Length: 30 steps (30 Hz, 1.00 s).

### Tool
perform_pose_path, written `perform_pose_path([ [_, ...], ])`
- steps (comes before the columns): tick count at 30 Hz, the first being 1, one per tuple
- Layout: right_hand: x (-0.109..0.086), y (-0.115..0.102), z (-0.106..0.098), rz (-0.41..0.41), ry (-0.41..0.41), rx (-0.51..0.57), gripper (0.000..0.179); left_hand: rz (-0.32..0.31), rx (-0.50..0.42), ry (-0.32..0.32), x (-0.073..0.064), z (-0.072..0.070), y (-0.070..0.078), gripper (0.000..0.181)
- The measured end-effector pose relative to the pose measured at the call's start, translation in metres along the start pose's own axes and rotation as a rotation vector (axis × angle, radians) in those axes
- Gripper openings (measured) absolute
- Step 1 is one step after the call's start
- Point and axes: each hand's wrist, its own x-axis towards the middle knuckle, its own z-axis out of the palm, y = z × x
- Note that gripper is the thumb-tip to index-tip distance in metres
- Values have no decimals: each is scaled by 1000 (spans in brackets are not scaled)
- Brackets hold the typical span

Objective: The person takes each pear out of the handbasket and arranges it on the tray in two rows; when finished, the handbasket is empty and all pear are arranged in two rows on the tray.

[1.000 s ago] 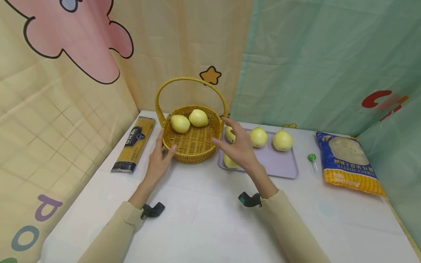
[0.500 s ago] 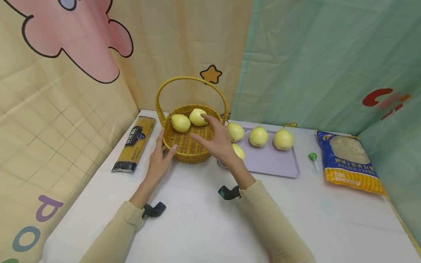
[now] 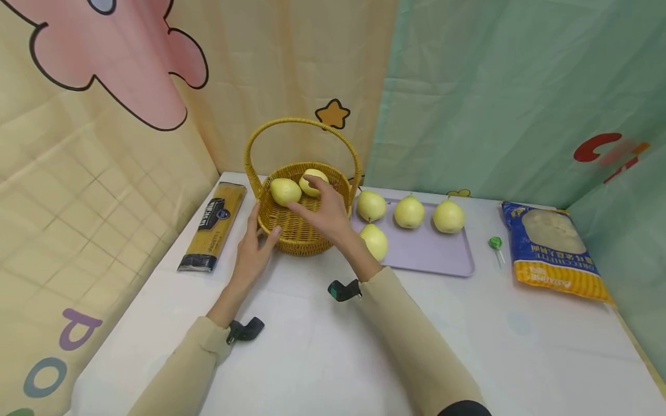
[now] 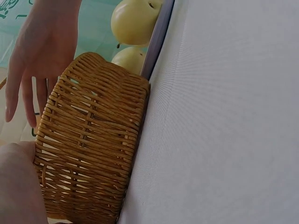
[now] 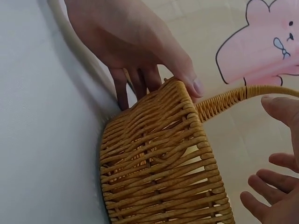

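White table (image 3: 302, 352) | on it: spaghetti pack (image 3: 213, 226), wicker basket (image 3: 303, 248), lilac tray (image 3: 429, 254), green lollipop (image 3: 496, 244), orecchiette bag (image 3: 557, 251)

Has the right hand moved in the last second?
Yes: left. Against the lilac tray, the right hand has gone from the tray's left end to over the basket.

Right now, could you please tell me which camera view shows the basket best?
The head view: it shows the basket with its full handle and two pears inside, though the right hand hides part. The left wrist view gives mainly its woven side; the right wrist view, its side and part of the handle.
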Motion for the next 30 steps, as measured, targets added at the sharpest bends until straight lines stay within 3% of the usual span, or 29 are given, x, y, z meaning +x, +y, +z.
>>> perform_pose_path([
  [10, 15, 8, 19, 53, -27, -27, 73, 2, -1, 1, 1, -1, -1, 82],
  [22, 36, 16, 39, 34, -8, 23, 73, -11, 2, -2, 1, 1, -1, 81],
  [30, 48, 23, 49, 75, -40, -28, 74, -14, 1, 1, 0, 1, 0, 81],
])
